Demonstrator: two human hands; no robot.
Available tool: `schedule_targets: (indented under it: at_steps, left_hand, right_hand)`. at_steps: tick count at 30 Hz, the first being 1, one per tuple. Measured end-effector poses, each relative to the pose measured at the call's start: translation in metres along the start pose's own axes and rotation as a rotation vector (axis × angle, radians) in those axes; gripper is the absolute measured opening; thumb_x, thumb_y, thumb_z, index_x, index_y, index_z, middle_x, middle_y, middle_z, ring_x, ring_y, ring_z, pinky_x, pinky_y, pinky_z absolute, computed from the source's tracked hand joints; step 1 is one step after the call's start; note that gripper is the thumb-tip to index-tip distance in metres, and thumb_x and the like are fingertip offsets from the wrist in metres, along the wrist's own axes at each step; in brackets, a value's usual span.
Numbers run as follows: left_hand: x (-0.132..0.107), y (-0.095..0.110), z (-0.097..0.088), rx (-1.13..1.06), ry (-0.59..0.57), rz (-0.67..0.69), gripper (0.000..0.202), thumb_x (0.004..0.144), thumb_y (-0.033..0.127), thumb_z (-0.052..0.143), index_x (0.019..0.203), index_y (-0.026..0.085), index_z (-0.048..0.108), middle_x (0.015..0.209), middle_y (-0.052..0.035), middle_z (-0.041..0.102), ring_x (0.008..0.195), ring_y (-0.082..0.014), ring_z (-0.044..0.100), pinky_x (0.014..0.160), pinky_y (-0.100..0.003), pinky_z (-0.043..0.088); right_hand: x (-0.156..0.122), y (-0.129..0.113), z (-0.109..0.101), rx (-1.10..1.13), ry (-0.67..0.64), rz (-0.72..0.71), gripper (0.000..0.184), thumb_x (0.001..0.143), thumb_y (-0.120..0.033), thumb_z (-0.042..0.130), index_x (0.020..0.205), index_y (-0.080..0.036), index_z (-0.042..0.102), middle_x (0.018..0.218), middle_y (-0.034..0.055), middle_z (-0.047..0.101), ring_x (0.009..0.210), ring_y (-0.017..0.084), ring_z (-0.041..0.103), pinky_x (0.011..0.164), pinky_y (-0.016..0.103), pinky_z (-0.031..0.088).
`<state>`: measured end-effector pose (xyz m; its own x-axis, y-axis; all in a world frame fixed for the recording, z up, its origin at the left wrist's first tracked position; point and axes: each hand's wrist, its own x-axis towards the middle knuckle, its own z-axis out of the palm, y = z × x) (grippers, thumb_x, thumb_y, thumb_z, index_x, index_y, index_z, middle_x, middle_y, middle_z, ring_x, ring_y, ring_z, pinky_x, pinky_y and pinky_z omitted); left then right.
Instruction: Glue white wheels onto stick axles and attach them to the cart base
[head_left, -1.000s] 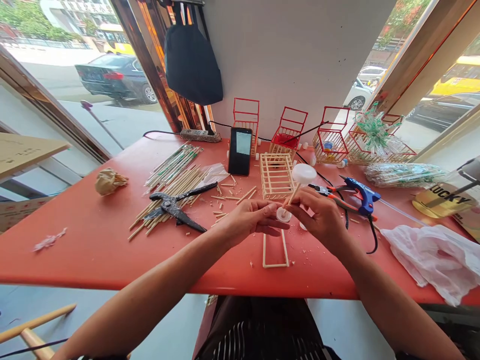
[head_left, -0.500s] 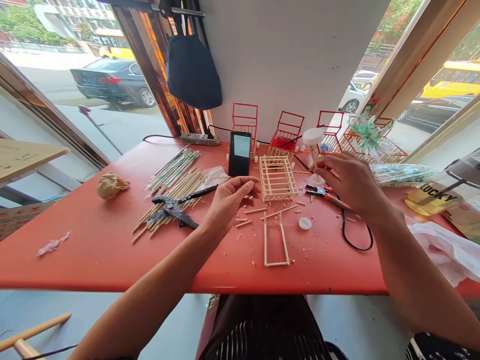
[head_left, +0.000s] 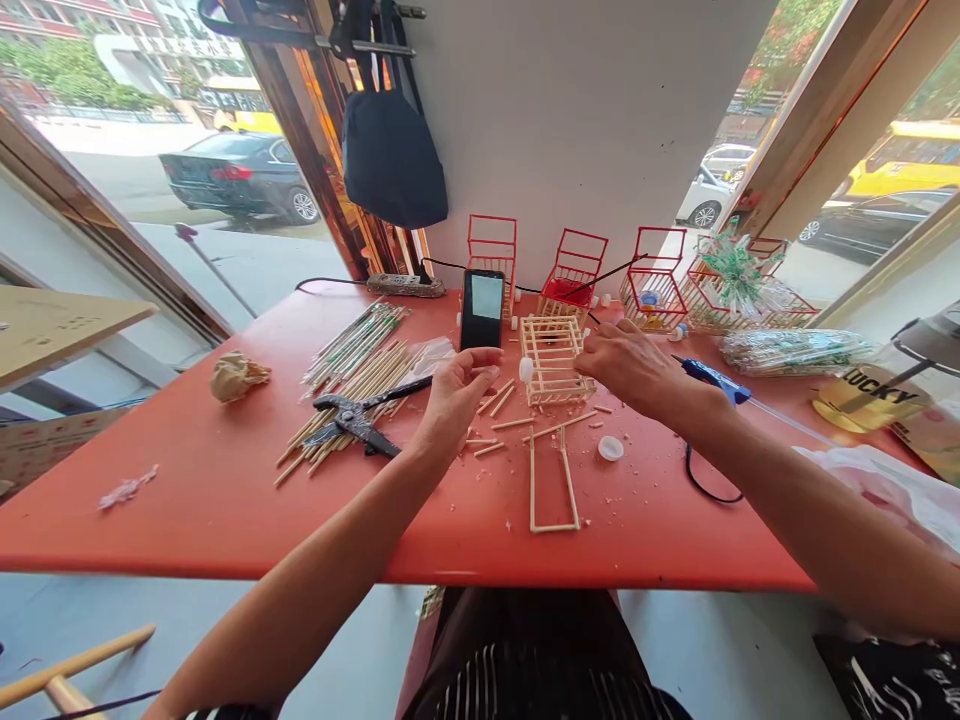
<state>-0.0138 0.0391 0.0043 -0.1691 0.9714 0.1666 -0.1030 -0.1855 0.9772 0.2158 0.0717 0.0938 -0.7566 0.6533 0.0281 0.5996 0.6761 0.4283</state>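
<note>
The broad red surface (head_left: 225,500) gives room along its straight front edge. The left hand (head_left: 461,390) curls loosely, grip spread. The right hand (head_left: 630,365), palm down, covers the pale wooden-stick crate (head_left: 553,352)'s right side; its grip I cannot tell. A round white plastic cap (head_left: 526,369) is at the crate's left.

Dark bag (head_left: 394,165), pale wall (head_left: 562,120) behind

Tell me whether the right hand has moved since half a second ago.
Yes: the right hand has moved left, closer to the phone, and now overlaps the right end of the stick basket.
</note>
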Motion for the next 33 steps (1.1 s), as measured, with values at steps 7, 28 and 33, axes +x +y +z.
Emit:
schedule_targets:
  at_steps: [7,28,33]
  left_hand:
    - [-0.001,-0.005,0.002,0.192,-0.104,0.119,0.039,0.082,0.037,0.073,0.117,0.018,0.071,0.109,-0.0074,0.071,0.093,-0.0161,0.064,0.077,-0.024,0.052]
    - [0.0,-0.023,0.008,0.771,-0.167,0.708,0.035,0.088,0.019,0.074,0.122,0.024,0.067,0.125,-0.009,0.063,0.119,-0.0257,0.059,0.104,-0.043,0.048]
    - [0.0,-0.023,0.008,0.806,-0.182,0.725,0.036,0.089,0.021,0.072,0.125,0.025,0.065,0.127,-0.0089,0.062,0.12,-0.026,0.058,0.104,-0.043,0.047]
  right_hand:
    - [0.008,-0.003,0.005,-0.051,0.025,-0.047,0.023,0.084,0.005,0.063,0.076,-0.016,0.072,0.082,0.0092,0.072,0.089,0.025,0.06,0.083,0.04,0.034]
    - [0.008,-0.007,0.007,-0.072,-0.029,-0.043,0.017,0.089,-0.005,0.067,0.083,-0.017,0.077,0.088,0.0079,0.075,0.095,0.026,0.063,0.087,0.04,0.037]
    - [0.006,-0.005,0.006,-0.057,-0.035,-0.065,0.017,0.089,-0.005,0.065,0.082,-0.016,0.074,0.084,0.007,0.072,0.093,0.025,0.061,0.084,0.038,0.037]
